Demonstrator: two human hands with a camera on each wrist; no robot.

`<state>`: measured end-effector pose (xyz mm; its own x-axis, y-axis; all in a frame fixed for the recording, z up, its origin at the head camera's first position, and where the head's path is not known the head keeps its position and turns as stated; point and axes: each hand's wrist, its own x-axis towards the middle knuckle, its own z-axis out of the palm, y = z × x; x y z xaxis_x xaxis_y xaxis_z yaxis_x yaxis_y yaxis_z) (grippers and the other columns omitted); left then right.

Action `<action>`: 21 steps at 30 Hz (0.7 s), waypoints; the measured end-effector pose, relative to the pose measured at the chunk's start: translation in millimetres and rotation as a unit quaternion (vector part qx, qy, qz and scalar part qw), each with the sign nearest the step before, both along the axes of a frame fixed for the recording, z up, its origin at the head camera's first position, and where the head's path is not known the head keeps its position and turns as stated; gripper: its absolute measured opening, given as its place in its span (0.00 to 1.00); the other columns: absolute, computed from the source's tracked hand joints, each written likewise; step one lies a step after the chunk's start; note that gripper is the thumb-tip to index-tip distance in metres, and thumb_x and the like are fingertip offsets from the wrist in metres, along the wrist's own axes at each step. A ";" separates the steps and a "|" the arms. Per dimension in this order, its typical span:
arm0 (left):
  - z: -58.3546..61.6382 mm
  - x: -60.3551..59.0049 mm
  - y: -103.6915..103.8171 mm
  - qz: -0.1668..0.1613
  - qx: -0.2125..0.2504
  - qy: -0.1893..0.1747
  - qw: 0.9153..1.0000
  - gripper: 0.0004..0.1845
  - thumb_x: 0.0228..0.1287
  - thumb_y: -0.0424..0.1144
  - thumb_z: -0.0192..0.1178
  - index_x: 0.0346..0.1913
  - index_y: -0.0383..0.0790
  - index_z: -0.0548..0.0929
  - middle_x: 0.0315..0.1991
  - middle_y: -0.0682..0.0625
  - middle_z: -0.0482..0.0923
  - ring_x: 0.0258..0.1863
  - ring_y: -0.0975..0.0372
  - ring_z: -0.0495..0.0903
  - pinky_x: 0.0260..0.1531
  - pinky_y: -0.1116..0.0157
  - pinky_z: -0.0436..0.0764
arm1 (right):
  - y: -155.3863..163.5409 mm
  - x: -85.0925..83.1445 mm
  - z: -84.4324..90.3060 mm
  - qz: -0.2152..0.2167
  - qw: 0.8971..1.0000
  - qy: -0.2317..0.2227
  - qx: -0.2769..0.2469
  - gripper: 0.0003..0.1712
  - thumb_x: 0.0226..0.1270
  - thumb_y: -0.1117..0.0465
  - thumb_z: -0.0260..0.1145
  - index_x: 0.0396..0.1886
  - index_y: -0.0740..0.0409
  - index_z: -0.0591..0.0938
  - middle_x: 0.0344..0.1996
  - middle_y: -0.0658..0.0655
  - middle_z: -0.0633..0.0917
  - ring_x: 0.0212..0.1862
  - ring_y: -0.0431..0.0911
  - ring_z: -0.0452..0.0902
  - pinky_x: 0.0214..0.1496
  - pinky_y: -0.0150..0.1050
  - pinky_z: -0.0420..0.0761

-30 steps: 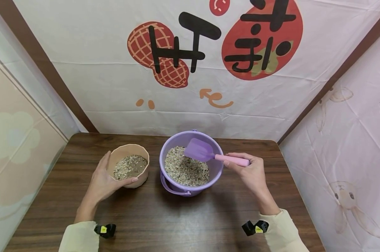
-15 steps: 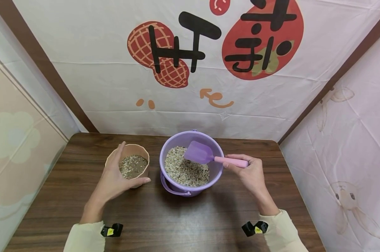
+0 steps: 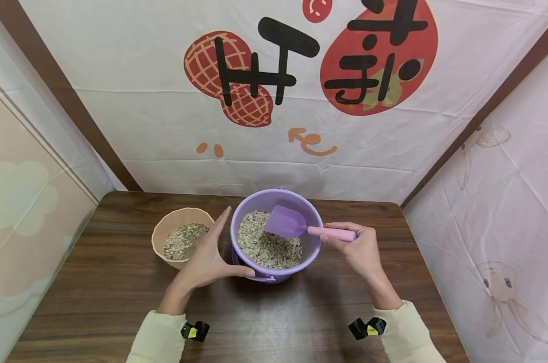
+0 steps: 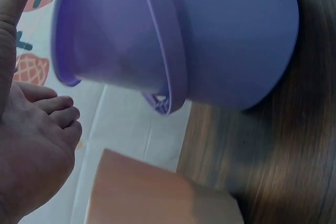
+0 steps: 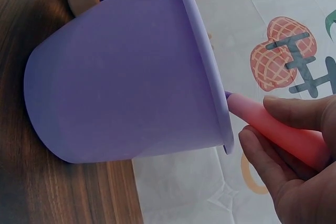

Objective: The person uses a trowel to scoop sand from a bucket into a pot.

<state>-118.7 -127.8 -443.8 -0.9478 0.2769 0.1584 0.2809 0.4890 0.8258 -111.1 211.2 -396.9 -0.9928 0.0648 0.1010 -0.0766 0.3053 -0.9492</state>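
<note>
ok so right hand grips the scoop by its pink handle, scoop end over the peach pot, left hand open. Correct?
One fix: the scoop has its purple end over the purple bucket, not the peach pot; the head view shows it. The right hand does grip the pink handle, and the left hand is open.

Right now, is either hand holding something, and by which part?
The right hand holds the purple scoop by its pink handle. The left hand, its fingers straight beside the purple bucket, holds nothing.
</note>
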 end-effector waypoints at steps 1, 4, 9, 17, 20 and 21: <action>-0.6 -1.2 2.1 -0.006 0.008 -0.001 1.000 0.80 0.27 0.59 0.87 0.83 0.50 0.44 0.81 0.41 0.49 0.77 0.43 0.51 0.72 0.38 0.53 | -0.2 0.0 0.2 0.000 1.000 0.000 0.000 0.22 0.52 0.62 0.83 0.46 0.66 0.89 0.37 0.60 0.91 0.37 0.41 0.87 0.32 0.30 0.80; -2.1 -4.0 7.2 -0.024 0.034 -0.005 0.999 0.81 0.27 0.56 0.88 0.83 0.47 0.43 0.81 0.42 0.46 0.78 0.45 0.50 0.73 0.39 0.52 | -0.7 -0.1 0.1 0.002 1.000 0.000 -0.002 0.22 0.52 0.62 0.83 0.46 0.67 0.89 0.37 0.60 0.91 0.37 0.41 0.87 0.32 0.30 0.81; -5.9 -5.9 10.3 -0.026 0.048 -0.008 0.998 0.82 0.25 0.56 0.89 0.83 0.48 0.43 0.82 0.46 0.45 0.78 0.49 0.51 0.74 0.43 0.52 | -0.5 0.2 0.0 0.009 1.000 -0.001 0.000 0.22 0.52 0.62 0.83 0.47 0.66 0.89 0.37 0.61 0.91 0.38 0.41 0.88 0.34 0.30 0.82; -9.0 -7.3 11.8 -0.025 0.061 -0.007 0.998 0.81 0.26 0.55 0.89 0.83 0.48 0.43 0.81 0.45 0.47 0.78 0.49 0.50 0.74 0.42 0.52 | 3.2 -1.5 8.9 0.031 0.998 0.008 0.051 0.19 0.53 0.61 0.83 0.44 0.63 0.91 0.34 0.57 0.91 0.36 0.42 0.87 0.32 0.29 0.81; -8.9 -7.8 11.9 -0.026 0.063 -0.006 0.998 0.81 0.26 0.55 0.89 0.83 0.48 0.43 0.81 0.45 0.47 0.78 0.49 0.50 0.74 0.42 0.52 | 3.9 -3.7 14.3 0.039 0.994 0.020 0.096 0.17 0.53 0.61 0.83 0.43 0.59 0.92 0.32 0.51 0.91 0.37 0.41 0.87 0.32 0.29 0.80; -9.0 -8.0 11.7 -0.026 0.063 -0.007 0.998 0.81 0.26 0.55 0.89 0.83 0.48 0.43 0.81 0.45 0.47 0.78 0.50 0.50 0.74 0.42 0.52 | 3.7 -4.7 16.1 0.040 0.992 0.026 0.113 0.16 0.53 0.61 0.83 0.42 0.58 0.92 0.31 0.49 0.91 0.37 0.41 0.86 0.32 0.29 0.79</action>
